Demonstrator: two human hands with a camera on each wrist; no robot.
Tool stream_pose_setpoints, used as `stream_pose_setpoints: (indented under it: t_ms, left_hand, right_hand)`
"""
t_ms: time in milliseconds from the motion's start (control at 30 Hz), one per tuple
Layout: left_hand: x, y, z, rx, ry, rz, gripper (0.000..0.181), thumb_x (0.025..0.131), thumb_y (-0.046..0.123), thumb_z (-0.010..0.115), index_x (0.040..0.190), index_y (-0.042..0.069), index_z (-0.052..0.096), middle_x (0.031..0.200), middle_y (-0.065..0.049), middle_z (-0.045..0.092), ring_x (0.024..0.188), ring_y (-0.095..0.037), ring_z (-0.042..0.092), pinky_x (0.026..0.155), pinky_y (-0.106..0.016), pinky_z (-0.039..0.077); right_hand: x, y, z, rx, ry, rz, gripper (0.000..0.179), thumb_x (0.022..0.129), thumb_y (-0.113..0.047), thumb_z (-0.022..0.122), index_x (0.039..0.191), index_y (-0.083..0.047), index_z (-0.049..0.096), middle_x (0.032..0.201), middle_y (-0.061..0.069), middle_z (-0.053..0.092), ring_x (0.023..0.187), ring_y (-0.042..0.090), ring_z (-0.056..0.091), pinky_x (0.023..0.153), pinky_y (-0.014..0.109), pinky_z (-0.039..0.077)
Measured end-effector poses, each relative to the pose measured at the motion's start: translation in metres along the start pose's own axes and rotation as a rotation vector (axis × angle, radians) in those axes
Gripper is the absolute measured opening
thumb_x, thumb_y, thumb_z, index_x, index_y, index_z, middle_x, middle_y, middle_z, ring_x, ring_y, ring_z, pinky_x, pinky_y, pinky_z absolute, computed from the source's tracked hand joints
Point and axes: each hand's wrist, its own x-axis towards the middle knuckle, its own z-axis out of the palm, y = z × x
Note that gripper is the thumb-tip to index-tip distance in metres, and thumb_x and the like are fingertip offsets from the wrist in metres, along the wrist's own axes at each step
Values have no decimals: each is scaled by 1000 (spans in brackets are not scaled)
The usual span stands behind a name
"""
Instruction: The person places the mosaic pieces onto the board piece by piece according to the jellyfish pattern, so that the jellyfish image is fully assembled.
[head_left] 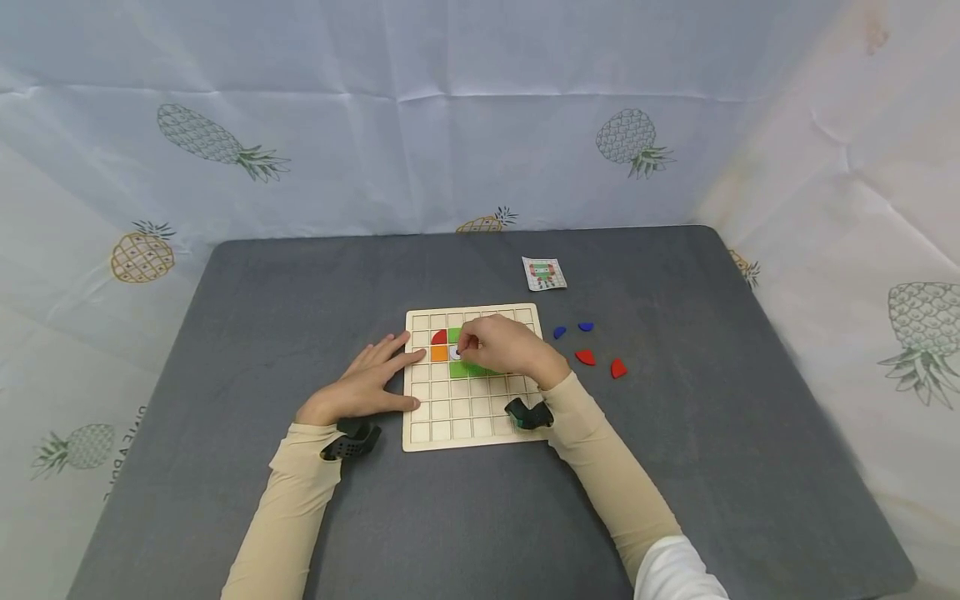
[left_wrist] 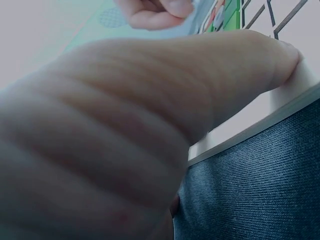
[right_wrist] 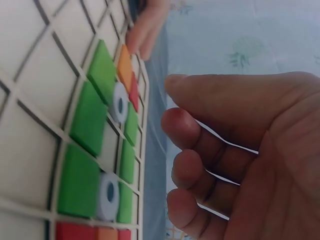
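Observation:
A pale wooden grid board [head_left: 438,432] lies on the table. My left hand [head_left: 367,385] rests along its left edge, fingers spread and touching the board. Over the board's upper middle is my right hand [head_left: 504,345], its fingers bent loosely above the tiles. In the right wrist view nothing shows between thumb and fingertips. Beneath it lie green tiles [right_wrist: 89,117], two white rings [right_wrist: 119,102] in grid cells, an orange tile [head_left: 438,353] and a red quarter-round tile [head_left: 439,337]. In the head view the right hand covers part of this pattern.
Right of the board lie two blue half-round pieces [head_left: 587,327] and two red quarter-round pieces [head_left: 618,368]. A small picture card [head_left: 544,273] with a coloured figure on a grid lies behind the board. Pineapple-print cloth [head_left: 420,158] hangs behind the dark table [head_left: 720,467].

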Motion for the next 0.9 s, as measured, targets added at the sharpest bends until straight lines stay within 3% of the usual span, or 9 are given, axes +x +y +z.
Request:
stream_pose_setpoints:
  t_ms: [200, 467, 667, 900]
  left_hand:
    - [0, -1, 1, -6, 3, -7, 85, 85, 40, 78, 158, 18, 39, 172, -11, 11, 159, -37, 2, 127, -61, 0]
    - [0, 0, 1, -9, 6, 0, 85, 85, 40, 78, 158, 18, 39, 172, -12, 11, 159, -38, 3, 127, -61, 0]
    - [0, 0, 0, -2, 5, -4, 85, 85, 40, 78, 158, 17, 39, 172, -12, 11, 159, -38, 3, 127, -62, 0]
    - [0, 2, 0, -2, 1, -7, 85, 85, 39, 78, 157, 17, 39, 172, -12, 12, 159, -38, 3, 127, -62, 1]
  right_hand:
    - [-9, 13, -18, 90, 33, 23, 11, 100, -19, 63, 102, -14, 72, 95, -1, 70, 76, 14, 57, 69, 27, 48]
    - [-32, 39, -40, 159, 126, 133, 13, 102, -21, 60, 104, -11, 68, 97, 5, 68, 82, 20, 58, 71, 31, 50]
    - [-45, 55, -44, 174, 16, 213, 22, 103, -23, 55, 112, -8, 67, 108, 9, 69, 86, 20, 58, 75, 31, 49]
    - [-54, 65, -44, 60, -52, 362, 18, 96, -14, 62, 111, -6, 66, 104, 10, 67, 80, 21, 54, 67, 31, 44]
